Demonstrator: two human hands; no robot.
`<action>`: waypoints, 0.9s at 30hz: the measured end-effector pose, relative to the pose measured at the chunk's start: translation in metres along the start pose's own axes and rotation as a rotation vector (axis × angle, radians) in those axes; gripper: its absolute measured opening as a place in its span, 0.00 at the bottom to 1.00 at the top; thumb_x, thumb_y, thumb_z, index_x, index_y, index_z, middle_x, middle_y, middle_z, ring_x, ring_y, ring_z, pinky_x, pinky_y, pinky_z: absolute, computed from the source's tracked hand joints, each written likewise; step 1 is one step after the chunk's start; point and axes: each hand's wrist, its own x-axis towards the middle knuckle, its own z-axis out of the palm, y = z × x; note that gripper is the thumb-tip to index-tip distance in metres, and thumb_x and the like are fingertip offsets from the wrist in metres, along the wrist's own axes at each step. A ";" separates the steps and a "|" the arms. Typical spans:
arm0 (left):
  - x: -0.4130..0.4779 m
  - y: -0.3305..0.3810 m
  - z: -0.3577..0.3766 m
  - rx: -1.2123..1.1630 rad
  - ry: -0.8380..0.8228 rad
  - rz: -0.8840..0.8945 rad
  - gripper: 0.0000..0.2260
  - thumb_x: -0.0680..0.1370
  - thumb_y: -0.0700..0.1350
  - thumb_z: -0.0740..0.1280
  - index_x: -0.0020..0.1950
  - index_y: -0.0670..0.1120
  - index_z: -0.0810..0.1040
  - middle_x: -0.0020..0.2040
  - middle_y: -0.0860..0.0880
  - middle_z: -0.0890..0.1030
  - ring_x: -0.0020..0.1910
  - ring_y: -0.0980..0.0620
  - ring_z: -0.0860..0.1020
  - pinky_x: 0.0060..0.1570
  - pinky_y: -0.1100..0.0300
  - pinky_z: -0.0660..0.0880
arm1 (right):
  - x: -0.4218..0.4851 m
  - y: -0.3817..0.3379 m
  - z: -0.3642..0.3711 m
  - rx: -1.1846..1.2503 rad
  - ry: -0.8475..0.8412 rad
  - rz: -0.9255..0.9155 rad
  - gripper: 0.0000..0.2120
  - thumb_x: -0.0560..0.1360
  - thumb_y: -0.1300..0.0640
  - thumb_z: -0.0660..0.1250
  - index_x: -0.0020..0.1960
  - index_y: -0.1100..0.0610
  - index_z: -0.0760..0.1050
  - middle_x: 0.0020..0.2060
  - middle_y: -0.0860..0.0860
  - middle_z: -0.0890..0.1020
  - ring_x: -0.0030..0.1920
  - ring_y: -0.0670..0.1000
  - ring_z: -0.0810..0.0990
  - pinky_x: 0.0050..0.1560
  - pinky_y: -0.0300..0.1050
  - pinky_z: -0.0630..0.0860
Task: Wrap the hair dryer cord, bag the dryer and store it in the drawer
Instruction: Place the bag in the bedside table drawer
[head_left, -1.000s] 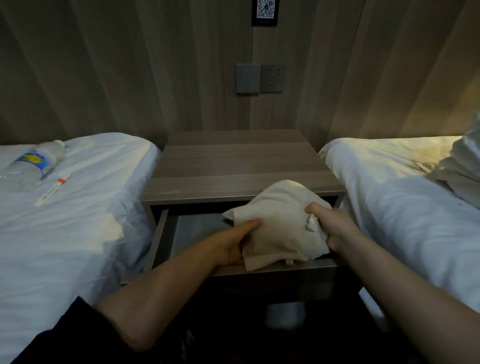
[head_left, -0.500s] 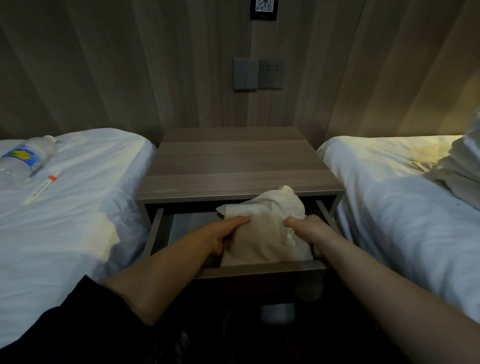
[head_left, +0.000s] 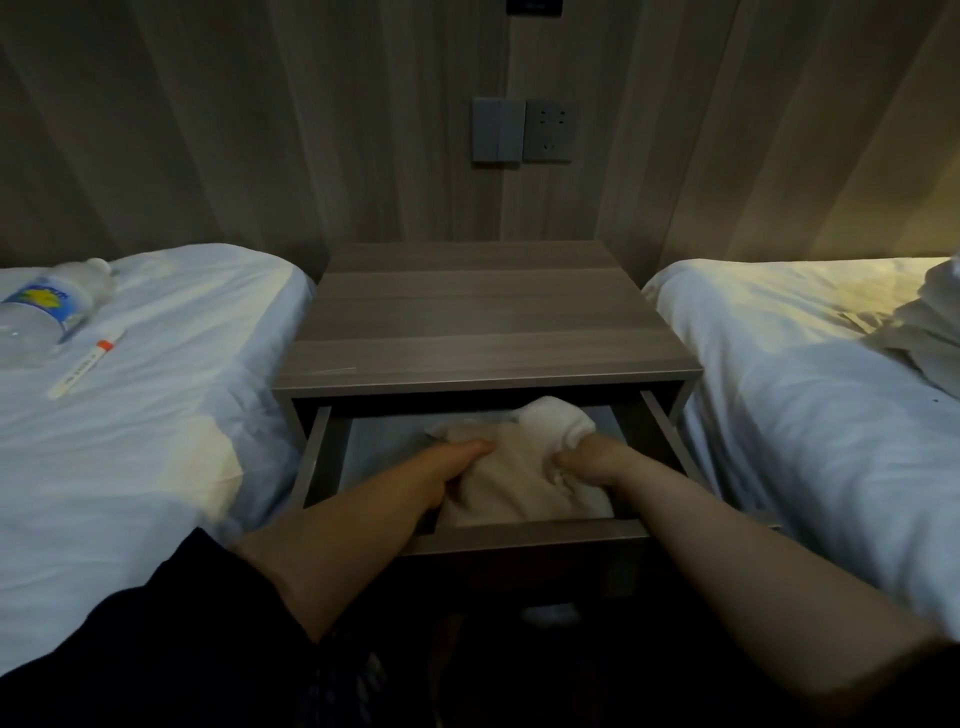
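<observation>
Between the curled fingers of the left hand (head_left: 451, 466) and right hand (head_left: 587, 460), both gripping its cloth, the bag (head_left: 519, 491) sits low inside the open drawer (head_left: 519, 536), apparently steadied for controlled set-down.

water bottle (head_left: 44, 312) on left bed (head_left: 156, 415) | white tube (head_left: 85, 361) beside it | wall socket (head_left: 549, 131)
</observation>
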 end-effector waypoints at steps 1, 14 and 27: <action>-0.001 0.001 0.000 -0.024 -0.006 0.009 0.22 0.77 0.50 0.66 0.68 0.44 0.71 0.65 0.42 0.75 0.64 0.43 0.73 0.58 0.52 0.72 | 0.002 0.000 0.003 -0.004 0.016 -0.030 0.25 0.78 0.52 0.59 0.71 0.63 0.61 0.68 0.61 0.69 0.67 0.59 0.69 0.61 0.46 0.67; -0.054 0.019 0.004 0.936 0.252 0.729 0.25 0.75 0.50 0.66 0.71 0.46 0.66 0.69 0.43 0.69 0.67 0.44 0.69 0.66 0.51 0.67 | -0.017 0.018 -0.009 -0.234 0.413 -0.406 0.24 0.75 0.52 0.64 0.67 0.59 0.64 0.61 0.59 0.73 0.58 0.59 0.75 0.56 0.51 0.73; -0.107 0.015 0.008 1.391 -0.149 0.862 0.10 0.72 0.50 0.71 0.50 0.48 0.82 0.47 0.49 0.84 0.46 0.51 0.80 0.47 0.57 0.76 | -0.086 0.025 -0.018 -0.462 0.116 -0.665 0.09 0.66 0.50 0.74 0.45 0.52 0.80 0.34 0.41 0.74 0.39 0.42 0.73 0.39 0.35 0.69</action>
